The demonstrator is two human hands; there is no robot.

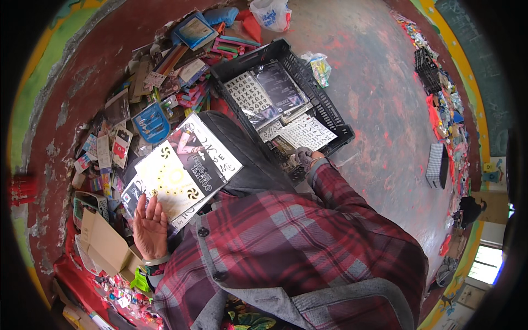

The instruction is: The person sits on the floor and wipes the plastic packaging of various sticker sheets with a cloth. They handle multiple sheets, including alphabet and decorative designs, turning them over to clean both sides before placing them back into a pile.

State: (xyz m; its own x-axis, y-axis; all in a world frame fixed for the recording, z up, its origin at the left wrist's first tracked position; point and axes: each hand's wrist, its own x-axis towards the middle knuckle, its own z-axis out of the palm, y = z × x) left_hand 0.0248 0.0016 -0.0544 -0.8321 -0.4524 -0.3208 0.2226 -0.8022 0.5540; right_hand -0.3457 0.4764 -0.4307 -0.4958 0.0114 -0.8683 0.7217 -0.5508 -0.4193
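A stack of tattoo sheets point(173, 184) lies across my lap, its top pieces yellow-and-white and black. My left hand point(150, 228) is at the lower left edge of that stack, palm up, fingers stretched out and nothing held in it. To the right of my legs stands a black plastic crate point(334, 118) with more packets and sheets inside. At the crate's near end is my right hand point(304, 158), in what looks like a grey glove. Its fingers are curled down among dark packets point(283, 148), and what they grip is hidden. White lettered sheets point(308, 132) rest just beyond it.
A loose heap of stationery surrounds a blue plastic pouch point(151, 122) on the left. An open cardboard box point(104, 242) stands near my left forearm. Plastic bags point(270, 15) lie beyond the crate. Goods line the far right wall beside a grey box point(436, 166).
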